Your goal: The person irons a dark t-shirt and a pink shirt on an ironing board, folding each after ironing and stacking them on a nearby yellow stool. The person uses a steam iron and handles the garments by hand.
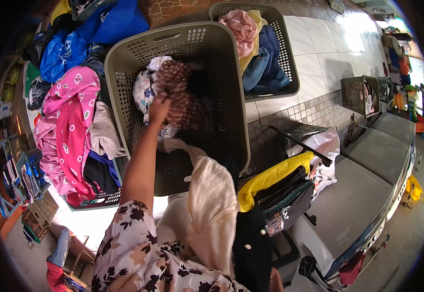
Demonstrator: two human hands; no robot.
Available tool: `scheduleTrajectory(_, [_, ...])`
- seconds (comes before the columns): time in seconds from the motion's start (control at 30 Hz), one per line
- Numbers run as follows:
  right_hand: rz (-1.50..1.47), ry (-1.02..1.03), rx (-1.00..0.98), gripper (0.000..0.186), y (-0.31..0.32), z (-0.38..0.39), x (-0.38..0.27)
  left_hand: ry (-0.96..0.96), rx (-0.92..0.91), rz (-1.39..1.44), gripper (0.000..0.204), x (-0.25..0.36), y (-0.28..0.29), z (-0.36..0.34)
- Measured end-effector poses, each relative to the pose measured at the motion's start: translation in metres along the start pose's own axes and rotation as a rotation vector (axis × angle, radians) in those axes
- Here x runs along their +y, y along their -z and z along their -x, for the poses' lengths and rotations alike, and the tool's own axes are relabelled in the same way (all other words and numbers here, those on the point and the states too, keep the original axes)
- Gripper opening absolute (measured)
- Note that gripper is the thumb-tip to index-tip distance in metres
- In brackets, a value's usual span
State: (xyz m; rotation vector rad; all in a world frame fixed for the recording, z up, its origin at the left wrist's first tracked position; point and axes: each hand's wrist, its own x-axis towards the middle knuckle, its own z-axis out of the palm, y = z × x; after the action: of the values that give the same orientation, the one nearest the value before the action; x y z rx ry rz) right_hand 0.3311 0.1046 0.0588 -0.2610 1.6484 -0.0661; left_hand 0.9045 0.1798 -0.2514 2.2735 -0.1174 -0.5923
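Note:
My left hand reaches down into a large olive-brown laundry basket with perforated walls. Its fingers are closed on a brown patterned cloth. Beside that cloth, in the same basket, lies a crumpled white printed cloth. A cream satiny garment hangs in front of my body, with its upper end over the basket's near rim. Next to it hangs a black garment with a few pale spots. My right hand does not show; only a bit of skin appears at the lower edge beside the black garment.
Left stands another basket heaped with pink patterned fabric; blue bags lie behind. Far right, a basket holds jeans and pink cloth. Hanging clothes are close on my right, beside grey-topped machines.

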Motion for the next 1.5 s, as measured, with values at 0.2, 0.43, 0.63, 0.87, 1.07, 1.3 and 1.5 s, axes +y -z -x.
scheduleTrajectory(0.2, [-0.013,0.02,0.042,0.065,0.008,0.01,-0.004,-0.109,-1.25,-0.121,0.062,0.037,-0.028,0.146])
scheduleTrajectory(0.43, [-0.027,0.029,0.12,0.065,0.022,0.025,0.009,0.012,0.031,-0.443,0.099,-0.005,-0.039,0.066])
scheduleTrajectory(0.63, [-0.039,0.012,0.167,0.065,0.023,0.02,0.015,0.416,0.063,-0.53,0.091,-0.025,-0.024,-0.036])
scheduleTrajectory(0.87, [-0.071,0.0,0.165,0.065,0.001,0.004,0.024,-0.328,-1.521,-0.449,0.032,-0.051,-0.016,0.039])
scheduleTrajectory(1.07, [-0.047,-0.018,0.131,0.065,-0.016,-0.009,0.024,-0.195,-0.61,-0.031,0.071,0.005,0.005,0.048])
scheduleTrajectory(1.3, [-0.002,-0.038,0.161,0.065,-0.016,-0.01,0.026,0.195,-0.247,-0.543,0.081,-0.051,-0.018,-0.075])
scheduleTrajectory(1.5, [-0.026,-0.032,0.168,0.065,-0.015,-0.006,0.031,0.176,-1.109,-0.432,0.059,-0.032,-0.002,-0.007])
